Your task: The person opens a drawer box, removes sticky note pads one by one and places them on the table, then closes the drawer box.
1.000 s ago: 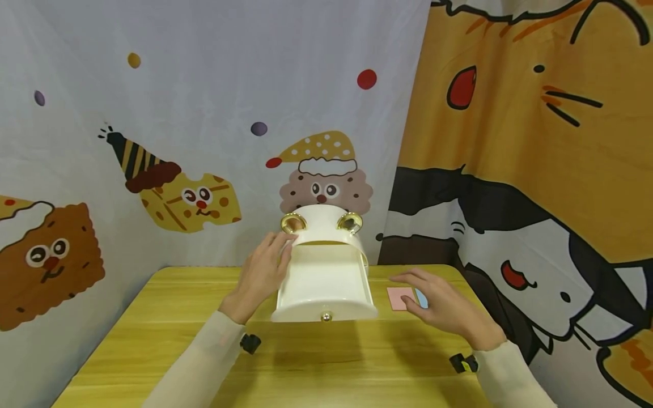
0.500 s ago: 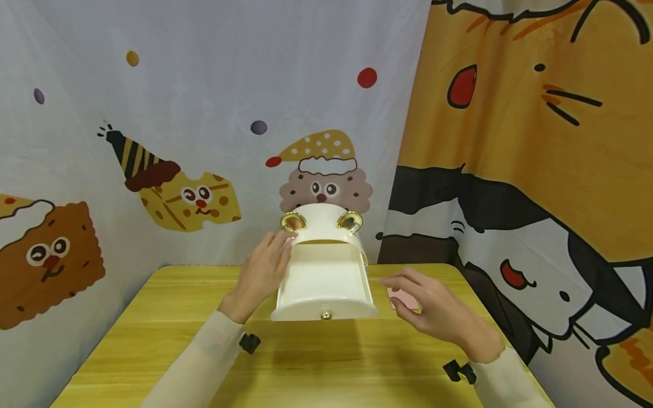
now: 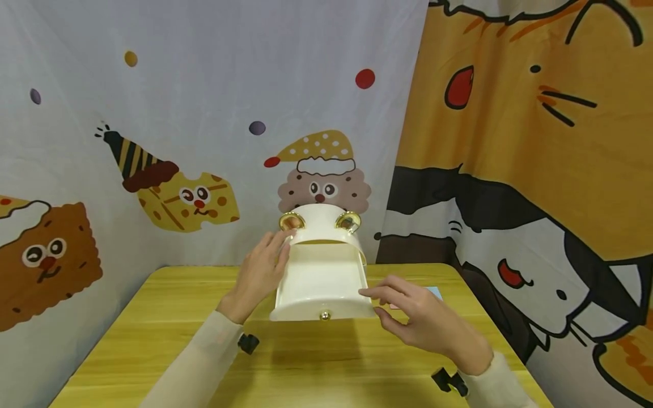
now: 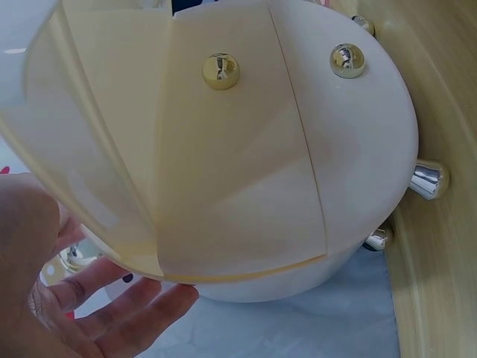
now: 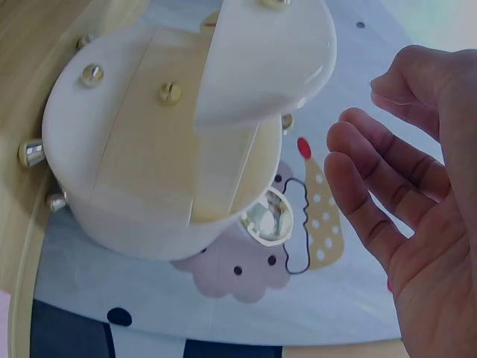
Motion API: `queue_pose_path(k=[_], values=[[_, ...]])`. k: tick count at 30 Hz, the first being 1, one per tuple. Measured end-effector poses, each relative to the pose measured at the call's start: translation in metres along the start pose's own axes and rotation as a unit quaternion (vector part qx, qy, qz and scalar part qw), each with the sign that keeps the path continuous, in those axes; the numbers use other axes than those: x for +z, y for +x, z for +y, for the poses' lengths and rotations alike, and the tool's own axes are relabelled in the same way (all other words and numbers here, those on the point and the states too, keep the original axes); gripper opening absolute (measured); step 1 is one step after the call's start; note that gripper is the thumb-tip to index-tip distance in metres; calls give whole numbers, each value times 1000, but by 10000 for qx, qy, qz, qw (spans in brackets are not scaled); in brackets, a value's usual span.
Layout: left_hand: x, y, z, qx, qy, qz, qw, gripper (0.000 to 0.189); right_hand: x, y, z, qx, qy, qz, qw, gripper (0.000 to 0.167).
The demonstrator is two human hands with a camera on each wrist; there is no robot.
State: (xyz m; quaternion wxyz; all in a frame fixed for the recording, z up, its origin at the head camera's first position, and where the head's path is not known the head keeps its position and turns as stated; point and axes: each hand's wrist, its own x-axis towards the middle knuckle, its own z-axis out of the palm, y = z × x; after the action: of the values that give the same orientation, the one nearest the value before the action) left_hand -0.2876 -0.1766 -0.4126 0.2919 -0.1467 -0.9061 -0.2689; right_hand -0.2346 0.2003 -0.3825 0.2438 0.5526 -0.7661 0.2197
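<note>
A glossy white rounded drawer box (image 3: 321, 224) with gold round ears stands on the table, its top drawer (image 3: 323, 272) pulled far out toward me. On the drawer's front is a small gold knob (image 3: 325, 315). My left hand (image 3: 260, 269) rests against the box's left side near the ear; in the left wrist view its fingers (image 4: 141, 317) lie along the side wall. At the drawer's front right corner is my right hand (image 3: 425, 317), fingers slightly bent and thumb apart. The right wrist view shows that hand (image 5: 425, 224) holding nothing, with a gap to the drawer front (image 5: 268, 60).
Partly behind the right hand lie a pink square (image 3: 394, 306) and a light blue square (image 3: 435, 292) on the wooden table (image 3: 168, 306). A cartoon-printed curtain (image 3: 204, 73) hangs close behind the box. Lower drawer fronts with gold knobs (image 4: 347, 61) show in the wrist views.
My right hand has moved left, from over the coloured squares to the drawer's front right corner. The left hand, box and drawer stay as they were.
</note>
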Motion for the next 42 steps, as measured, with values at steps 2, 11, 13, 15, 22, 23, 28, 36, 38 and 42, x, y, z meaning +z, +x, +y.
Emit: queue_pose_path(k=[2, 11, 13, 15, 22, 23, 28, 36, 38, 42], values=[[0, 0, 0, -38, 21, -23, 10000, 40, 3, 2, -3, -100, -18, 27, 9999, 39], [-2, 0, 1, -115, -29, -74, 9999, 40, 14, 12, -18, -427, -284, 63, 9987, 33], [-3, 0, 2, -149, -55, -110, 9998, 40, 16, 13, -20, -460, -222, 17, 9987, 38], [-4, 1, 3, -191, -83, -143, 9997, 40, 19, 14, -23, -458, -193, -30, 9988, 48], [-6, 1, 4, -297, -132, -206, 9993, 39, 31, 15, -32, -335, -242, -211, 9989, 62], [-6, 1, 5, -305, -139, -207, 9992, 39, 33, 15, -33, -335, -194, -228, 9990, 61], [-6, 2, 5, -288, -154, -187, 9993, 39, 45, 19, -36, -445, -60, -204, 9988, 58], [-6, 2, 5, -260, -108, -199, 9994, 39, 65, 24, -38, -563, -445, 19, 9974, 62], [-6, 1, 5, -247, -91, -195, 9995, 39, 69, 25, -39, -513, -455, 9, 9976, 60], [-6, 1, 4, -223, -41, -179, 9996, 39, 75, 27, -40, -408, -430, -73, 9982, 55]])
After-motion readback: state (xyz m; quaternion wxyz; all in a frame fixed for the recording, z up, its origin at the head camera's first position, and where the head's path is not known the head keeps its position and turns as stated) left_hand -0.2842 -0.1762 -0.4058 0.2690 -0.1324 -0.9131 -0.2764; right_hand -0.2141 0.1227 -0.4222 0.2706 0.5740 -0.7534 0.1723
